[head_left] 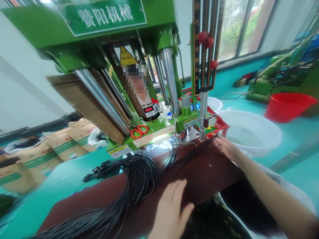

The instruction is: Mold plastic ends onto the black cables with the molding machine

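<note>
My left hand (173, 209) is held over the brown work surface (206, 172), fingers spread and nothing in them. To its left lies a thick bundle of dark cables (139, 179), with a cluster of black connectors at its far left end. My right hand (228, 149) is at the surface's right edge, beside the machine's red control box. Its fingers are closed on the ends of some thin dark cables (193, 153) that run from the bundle. The green press (154, 131) stands just behind, with a bright light on its lower plate.
Orange-handled scissors (140, 131) lie on the press base. White basins (249, 129) and a red bucket (286, 106) are on the floor at right. Paper sacks (62, 142) stand at left. A metal column with a scale (204, 109) rises near my right hand.
</note>
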